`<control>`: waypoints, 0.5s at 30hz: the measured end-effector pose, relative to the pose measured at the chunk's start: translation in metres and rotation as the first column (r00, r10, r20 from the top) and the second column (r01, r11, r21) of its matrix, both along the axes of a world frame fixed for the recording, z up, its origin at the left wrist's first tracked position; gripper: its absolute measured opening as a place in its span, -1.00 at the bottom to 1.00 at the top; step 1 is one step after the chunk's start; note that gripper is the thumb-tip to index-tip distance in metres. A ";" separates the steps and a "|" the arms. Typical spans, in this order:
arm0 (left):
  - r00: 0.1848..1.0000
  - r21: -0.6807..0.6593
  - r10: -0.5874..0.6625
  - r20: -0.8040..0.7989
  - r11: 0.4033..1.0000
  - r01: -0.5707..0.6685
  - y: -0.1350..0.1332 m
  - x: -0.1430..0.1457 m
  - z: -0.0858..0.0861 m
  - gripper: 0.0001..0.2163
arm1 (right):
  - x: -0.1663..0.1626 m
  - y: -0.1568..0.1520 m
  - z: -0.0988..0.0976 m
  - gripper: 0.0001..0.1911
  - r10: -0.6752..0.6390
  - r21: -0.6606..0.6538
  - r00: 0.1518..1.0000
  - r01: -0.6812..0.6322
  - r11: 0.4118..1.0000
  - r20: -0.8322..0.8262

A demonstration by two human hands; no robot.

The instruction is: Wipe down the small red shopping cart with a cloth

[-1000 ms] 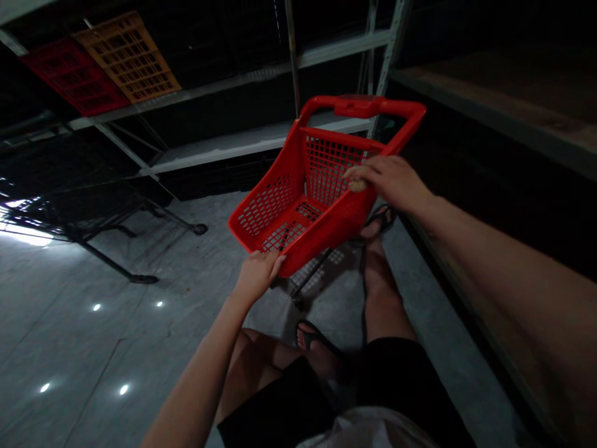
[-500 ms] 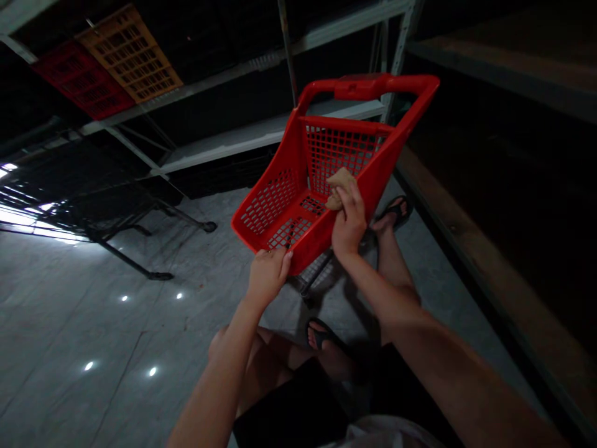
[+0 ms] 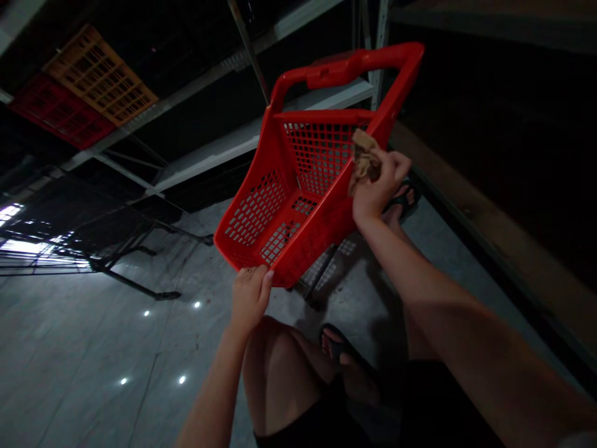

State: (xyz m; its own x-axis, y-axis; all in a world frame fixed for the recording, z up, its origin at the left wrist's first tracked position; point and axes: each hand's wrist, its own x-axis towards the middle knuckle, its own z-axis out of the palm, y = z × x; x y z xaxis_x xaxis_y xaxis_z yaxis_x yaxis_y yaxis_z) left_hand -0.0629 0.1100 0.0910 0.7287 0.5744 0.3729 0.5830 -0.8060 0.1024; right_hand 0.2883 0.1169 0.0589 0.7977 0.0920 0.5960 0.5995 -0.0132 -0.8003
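Observation:
A red plastic shopping cart (image 3: 298, 267) with grid walls stands in front of me, its handle at the far top end. My left hand (image 3: 250, 297) is closed over the rim at the near end of the basket. In my right hand (image 3: 380, 186) I grip a crumpled brown cloth (image 3: 365, 160), held at the upper part of the cart's right side, below the handle. Part of the cloth is covered by my fingers. Nothing shows inside the basket.
A yellow crate (image 3: 100, 74) and a red crate (image 3: 60, 111) sit on a metal shelf (image 3: 209, 158) at the back left. A dark wire cart (image 3: 135, 283) stands on the left. Shelving with a low ledge (image 3: 471, 214) runs along the right. My sandalled feet are below the basket.
My right hand has moved with the cloth from over the basket's inner right side up and outward to the right side's top edge. My left hand still grips the rim. The view has shifted.

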 end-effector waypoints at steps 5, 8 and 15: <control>0.997 -0.047 0.062 -0.038 0.997 -0.064 0.011 0.004 0.001 -0.51 | -0.028 0.001 -0.013 -0.60 0.078 -0.009 0.978 -0.082 0.997 -0.191; 0.992 -0.078 0.104 -0.070 0.991 -0.110 0.022 0.010 0.001 -0.51 | -0.089 -0.017 -0.034 -0.69 0.245 -0.093 0.919 -0.285 0.954 -0.308; 0.989 -0.113 0.122 -0.086 0.985 -0.132 0.041 0.024 0.002 -0.51 | -0.104 -0.015 -0.027 -0.57 0.468 -0.211 0.746 -0.612 0.762 -0.474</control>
State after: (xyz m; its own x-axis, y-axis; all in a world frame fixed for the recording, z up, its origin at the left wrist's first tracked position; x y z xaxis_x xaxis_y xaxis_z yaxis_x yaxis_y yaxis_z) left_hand -0.0386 0.1505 0.0931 0.6714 0.7005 0.2416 0.6897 -0.7100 0.1419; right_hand 0.1838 0.1018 0.0318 0.6948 0.7104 0.1123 0.2452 -0.0872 -0.9655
